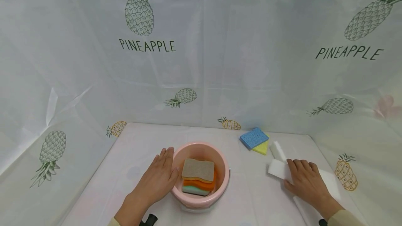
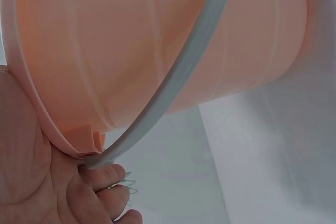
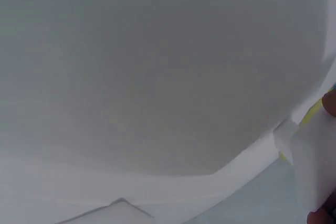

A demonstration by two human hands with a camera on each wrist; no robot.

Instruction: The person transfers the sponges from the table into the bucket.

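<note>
A pink bucket (image 1: 223, 165) stands on the table with several stacked sponges (image 1: 198, 170) inside, a greyish-beige one on top of orange and pale green layers. My left hand (image 1: 157, 180) rests against the left side of its rim, fingers straight. The left wrist view shows the palm at the rim, beside the grey bail handle (image 2: 163, 90). On the right, my right hand (image 1: 306, 182) grips a white sponge block (image 1: 277, 169). In the right wrist view this block sits between thumb and finger, at the right edge.
Behind the gripped block lies another white block (image 1: 277, 151). A blue sponge (image 1: 253, 138) overlaps a yellow sponge (image 1: 262, 147) at the back. White pieces (image 1: 329, 184) lie beside and under the right hand. A pineapple-print sheet (image 1: 220, 62) hangs behind the table.
</note>
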